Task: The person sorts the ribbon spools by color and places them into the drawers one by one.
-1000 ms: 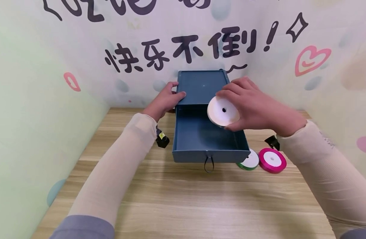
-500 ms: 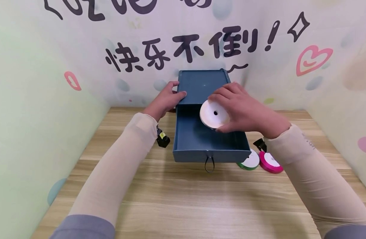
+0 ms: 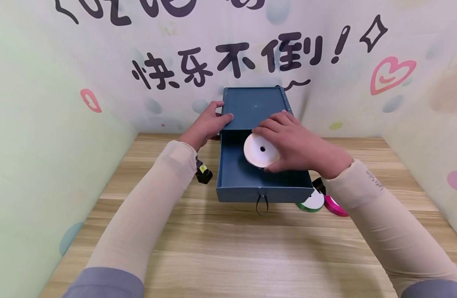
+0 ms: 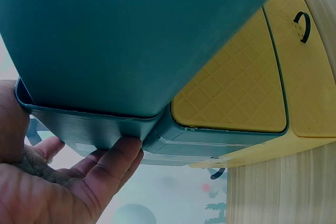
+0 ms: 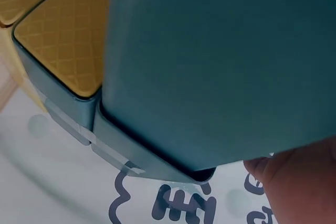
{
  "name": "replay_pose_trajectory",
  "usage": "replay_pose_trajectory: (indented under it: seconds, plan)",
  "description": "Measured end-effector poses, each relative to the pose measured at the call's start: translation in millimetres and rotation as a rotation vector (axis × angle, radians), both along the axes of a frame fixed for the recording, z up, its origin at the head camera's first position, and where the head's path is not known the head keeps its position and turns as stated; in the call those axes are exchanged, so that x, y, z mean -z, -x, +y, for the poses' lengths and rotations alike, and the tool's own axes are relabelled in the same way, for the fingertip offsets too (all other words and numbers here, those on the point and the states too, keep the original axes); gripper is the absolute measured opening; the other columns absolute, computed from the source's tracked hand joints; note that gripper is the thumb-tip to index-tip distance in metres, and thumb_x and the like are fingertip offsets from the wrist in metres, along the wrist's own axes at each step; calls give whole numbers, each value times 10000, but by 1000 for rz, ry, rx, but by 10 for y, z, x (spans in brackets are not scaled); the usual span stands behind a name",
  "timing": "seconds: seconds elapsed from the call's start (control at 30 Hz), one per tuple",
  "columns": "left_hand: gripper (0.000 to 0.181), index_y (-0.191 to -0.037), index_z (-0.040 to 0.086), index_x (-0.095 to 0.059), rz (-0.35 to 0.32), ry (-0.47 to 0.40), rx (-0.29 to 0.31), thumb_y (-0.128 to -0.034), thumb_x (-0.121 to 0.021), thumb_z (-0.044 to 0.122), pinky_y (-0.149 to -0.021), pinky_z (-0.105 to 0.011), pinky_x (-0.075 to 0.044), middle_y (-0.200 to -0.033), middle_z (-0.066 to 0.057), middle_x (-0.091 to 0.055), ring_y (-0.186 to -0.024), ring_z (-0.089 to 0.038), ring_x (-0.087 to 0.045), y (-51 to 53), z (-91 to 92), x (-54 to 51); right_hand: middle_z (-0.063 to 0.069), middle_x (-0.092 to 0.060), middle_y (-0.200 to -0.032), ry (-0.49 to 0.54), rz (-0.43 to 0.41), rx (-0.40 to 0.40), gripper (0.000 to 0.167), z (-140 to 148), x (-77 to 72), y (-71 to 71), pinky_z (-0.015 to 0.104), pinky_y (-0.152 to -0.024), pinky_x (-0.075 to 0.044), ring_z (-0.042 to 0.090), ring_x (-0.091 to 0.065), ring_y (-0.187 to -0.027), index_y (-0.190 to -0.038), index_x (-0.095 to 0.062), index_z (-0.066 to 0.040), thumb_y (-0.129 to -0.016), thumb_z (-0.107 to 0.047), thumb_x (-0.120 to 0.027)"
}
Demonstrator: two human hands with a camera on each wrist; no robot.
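A blue drawer (image 3: pixel 243 176) is pulled out of its blue cabinet (image 3: pixel 252 107); a black loop hangs from its front. My right hand (image 3: pixel 295 142) grips a ribbon spool (image 3: pixel 259 151) by its edge, tilted over the drawer's opening. The spool's white face and dark centre hole show; its ribbon is mostly hidden. My left hand (image 3: pixel 207 124) rests against the cabinet's left side, thumb at the top edge. In the left wrist view its extended fingers (image 4: pixel 113 163) touch the blue casing. The right wrist view has part of my right hand (image 5: pixel 302 182) beyond the drawer wall.
A green ribbon spool (image 3: pixel 313 202) and a pink ribbon spool (image 3: pixel 335 207) lie right of the drawer, partly covered by drawer and right arm. Yellow drawer fronts (image 4: pixel 236 77) appear below the blue drawer in the wrist views. A printed wall (image 3: pixel 232 33) stands behind.
My right hand has carried the ribbon spool left and down, lower into the drawer's opening. Its arm now covers more of the pink spool. The left hand has stayed in place.
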State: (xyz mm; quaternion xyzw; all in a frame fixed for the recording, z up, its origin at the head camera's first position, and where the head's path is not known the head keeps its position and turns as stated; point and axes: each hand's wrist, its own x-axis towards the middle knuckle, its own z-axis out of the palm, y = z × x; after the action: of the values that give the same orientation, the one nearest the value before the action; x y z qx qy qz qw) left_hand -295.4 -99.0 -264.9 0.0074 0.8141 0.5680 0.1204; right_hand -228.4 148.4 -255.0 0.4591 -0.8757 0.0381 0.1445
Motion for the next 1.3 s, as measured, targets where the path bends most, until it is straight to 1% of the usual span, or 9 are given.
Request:
replay_pose_trajectory:
  seconds: [0.17, 0.4, 0.73, 0.93, 1.17, 1.3]
  plan:
    - [660, -1574, 231, -211, -3, -1, 3, -1021, -561, 316, -992, -513, -465, -1521, -138, -358, -1274, -322, -497, 8, 3, 5, 117, -570, -1291, -30, 23, -10, 822, -20, 35, -6, 544, -1097, -260, 327, -389, -1252, -1342, -575, -70, -692, -500, -835]
    - [656, -1572, 237, -208, -6, -1, 5, -1023, -558, 322, -1007, -536, -447, -1522, -135, -350, -1281, -331, -486, 11, -1, 4, 100, -552, -1320, -74, -17, 2, 833, -39, 81, -35, 526, -1110, -268, 315, -365, -1270, -1378, -553, -83, -716, -508, -826]
    - [656, -1569, 231, -208, -6, -1, 3, -1023, -560, 321, -1017, -551, -434, -1520, -142, -347, -1287, -347, -476, -5, -4, 1, 101, -544, -1326, -98, -9, 15, 825, -49, 116, -47, 535, -1087, -300, 323, -347, -1283, -1383, -554, -97, -718, -500, -830]
    - [650, -1569, 223, -215, -4, -5, 1, -1024, -558, 314, -1009, -546, -443, -1514, -145, -356, -1278, -343, -485, -7, 1, 4, 106, -549, -1323, -109, -4, 8, 837, -44, 131, -53, 533, -1093, -289, 338, -337, -1293, -1390, -548, -97, -718, -504, -836]
    - [653, -1570, 229, -217, 3, 12, -3, -1022, -561, 321, -1004, -550, -445, -1518, -140, -359, -1282, -342, -484, -19, 7, -13, 87, -544, -1353, -114, -14, 11, 838, -35, 139, -53, 532, -1091, -293, 338, -314, -1310, -1402, -541, -123, -725, -518, -836]
    - [652, -1570, 226, -215, -1, 3, -2, -1023, -560, 311, -1003, -549, -447, -1512, -142, -362, -1277, -342, -488, -22, 5, -15, 81, -543, -1361, -119, -19, 6, 821, -36, 142, -52, 535, -1090, -296, 344, -306, -1321, -1397, -548, -133, -733, -522, -833]
